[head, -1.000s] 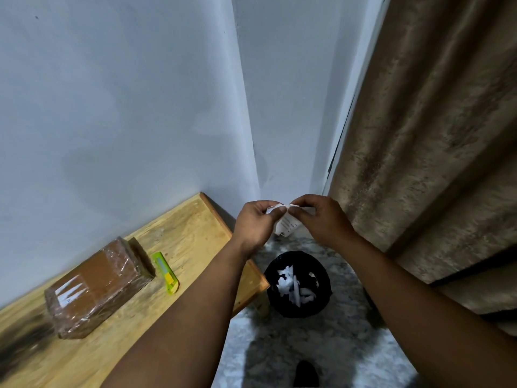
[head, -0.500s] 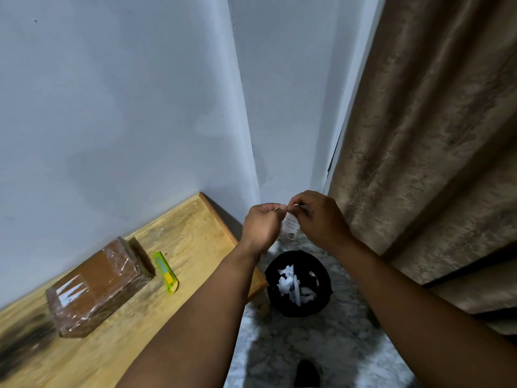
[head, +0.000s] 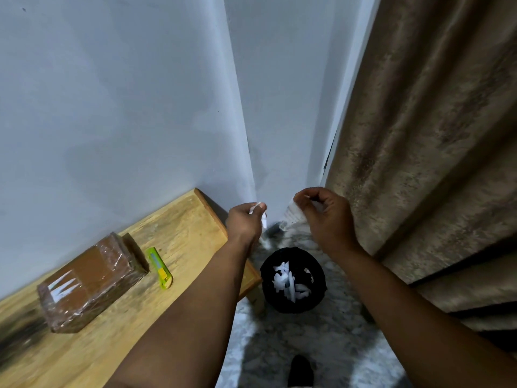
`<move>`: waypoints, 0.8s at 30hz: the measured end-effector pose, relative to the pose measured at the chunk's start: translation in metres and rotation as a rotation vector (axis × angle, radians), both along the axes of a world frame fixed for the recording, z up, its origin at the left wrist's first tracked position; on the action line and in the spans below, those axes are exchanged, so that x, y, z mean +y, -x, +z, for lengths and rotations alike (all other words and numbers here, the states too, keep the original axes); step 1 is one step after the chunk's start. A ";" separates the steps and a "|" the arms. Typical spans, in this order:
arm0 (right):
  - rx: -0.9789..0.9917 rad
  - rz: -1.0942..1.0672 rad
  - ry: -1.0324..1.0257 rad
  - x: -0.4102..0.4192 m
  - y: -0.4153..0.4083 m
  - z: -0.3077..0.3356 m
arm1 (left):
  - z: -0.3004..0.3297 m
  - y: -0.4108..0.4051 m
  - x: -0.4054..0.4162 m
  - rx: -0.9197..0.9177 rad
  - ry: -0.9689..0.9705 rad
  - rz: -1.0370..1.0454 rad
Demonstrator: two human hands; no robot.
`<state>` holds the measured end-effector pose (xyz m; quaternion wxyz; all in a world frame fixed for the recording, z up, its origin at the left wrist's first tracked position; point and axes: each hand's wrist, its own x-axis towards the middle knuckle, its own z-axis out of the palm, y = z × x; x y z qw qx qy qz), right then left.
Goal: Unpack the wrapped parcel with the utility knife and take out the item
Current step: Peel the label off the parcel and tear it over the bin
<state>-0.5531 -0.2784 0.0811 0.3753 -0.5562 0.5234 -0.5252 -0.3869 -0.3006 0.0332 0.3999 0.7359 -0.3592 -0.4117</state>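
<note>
Brown-wrapped parcel (head: 91,281): lies on the wooden table (head: 179,236) at lower left of the frame, sealed under clear film, apparently uncut
Utility knife (head: 160,268): green and yellow, flat on the table just beside the parcel's right-hand end; not touching it as far as I can tell
Left hand (head: 244,221): fingers curled, pinching a small white paper scrap (head: 258,211) at centre frame, past the table's corner
Right hand (head: 326,215): fingers curled round a larger crumpled white paper piece (head: 292,217); the two hands are apart
Black bin (head: 293,280): on the floor below both hands, white scraps inside it
Key relation: parcel and knife both lie to the lower left of the hands; the left hand is plainly the nearer, the knife nearer than the parcel; the parcel's long axis runs from lower left up to the right, roughly along the wall, and the knife lies across its end
Step in hand: likely dropping paper into the bin; cutting not yet begun
Next move needs: both hands emptied, then a reach back left to the knife
</note>
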 end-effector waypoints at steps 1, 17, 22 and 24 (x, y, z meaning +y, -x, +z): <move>-0.044 -0.044 -0.024 -0.002 0.004 0.002 | -0.001 -0.003 0.003 -0.009 -0.009 0.032; 0.011 -0.070 -0.401 -0.012 0.001 -0.043 | 0.024 0.029 0.016 0.642 -0.158 -0.252; 0.003 0.035 -0.551 -0.017 0.008 -0.068 | -0.001 0.027 0.016 0.457 -0.094 -0.205; 0.000 0.065 -0.629 -0.017 0.010 -0.080 | -0.013 0.025 0.016 0.329 -0.106 -0.195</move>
